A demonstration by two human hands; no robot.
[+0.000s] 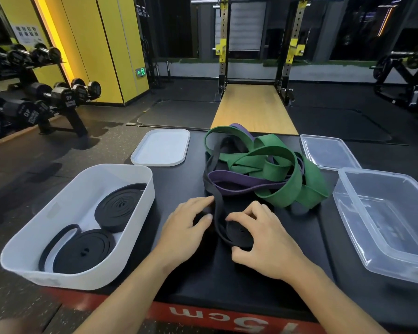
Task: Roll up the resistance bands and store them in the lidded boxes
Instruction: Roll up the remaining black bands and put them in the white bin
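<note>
A half-rolled black band (238, 233) lies flat on the black platform (263, 292). My right hand (263, 237) curls its fingers and thumb round that coil. My left hand (188, 227) rests beside it, fingertips on the band's loose tail (217, 203), which runs back into a tangled heap of green bands (270, 169) and a purple band (229, 179). The white box (22, 256) on the left holds two rolled black bands (117, 208) (82, 251). An empty clear box (362, 244) stands on the right.
A white lid (162, 148) lies behind the white box. Behind the clear box lies a clear lid (328, 151). A dumbbell rack (46, 102) stands at far left, a squat rack (253, 56) straight ahead. The platform's red front edge (227, 317) is near me.
</note>
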